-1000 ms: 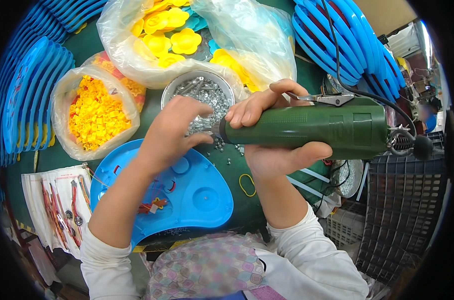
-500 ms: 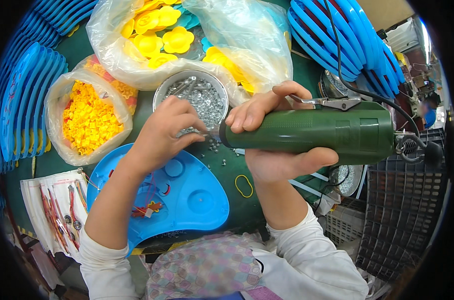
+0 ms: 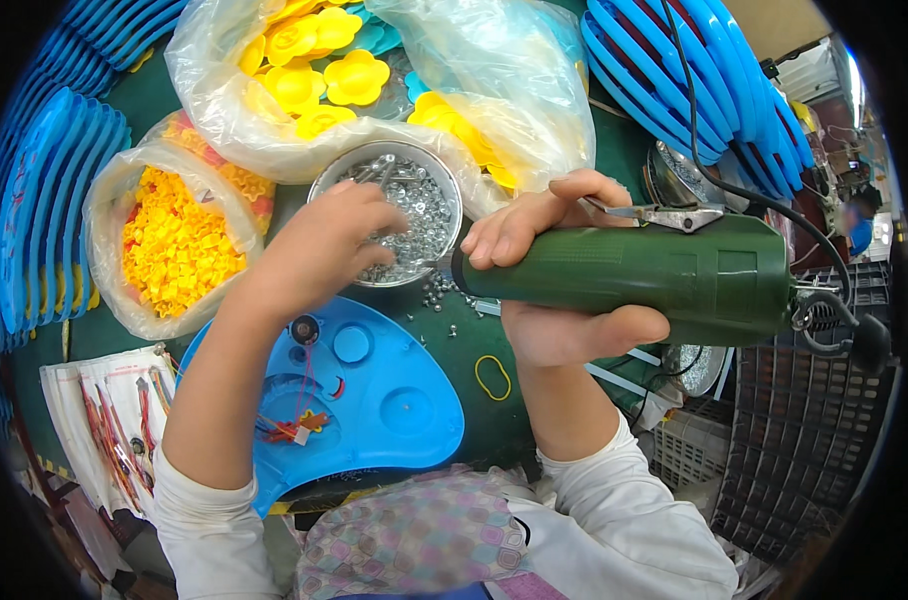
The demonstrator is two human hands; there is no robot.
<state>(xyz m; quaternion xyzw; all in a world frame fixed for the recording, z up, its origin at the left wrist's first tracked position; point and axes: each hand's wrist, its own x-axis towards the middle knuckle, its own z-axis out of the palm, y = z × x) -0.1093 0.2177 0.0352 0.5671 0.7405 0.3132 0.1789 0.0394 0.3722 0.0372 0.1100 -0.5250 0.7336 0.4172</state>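
Blue plastic panels (image 3: 49,215) stand in a curved row along the left side of the green counter (image 3: 454,355); by its near left corner lies a white sheet (image 3: 69,410) with bundles of coloured wires (image 3: 124,440) on it; farther back, an unsealed clear bag (image 3: 114,195) shows a heap of small yellow pieces (image 3: 184,240); next to it, near the counter's front edge, a blue shell (image 3: 414,450) lies with its hollow side up, with a black round part (image 3: 305,329) and an orange piece (image 3: 312,422) with thin wires in it.

The left hand (image 3: 324,245), blurred, hovers above the shell's far edge and reaches over a metal bowl (image 3: 456,195) of screws (image 3: 424,210); its grip is spread, thumb and fingers apart, and whether a screw sits in it I cannot tell; toward the counter's far edge, behind the bowl, a large clear bag (image 3: 214,110) holds yellow flower shapes (image 3: 356,78); loose screws and a yellow rubber band (image 3: 493,378) lie right of the shell.

The right hand (image 3: 554,335) has its grip wrapped around a green power screwdriver (image 3: 664,280), held level above the counter's right half, its front end toward the bowl; more blue panels (image 3: 654,80) lean at the far right corner.
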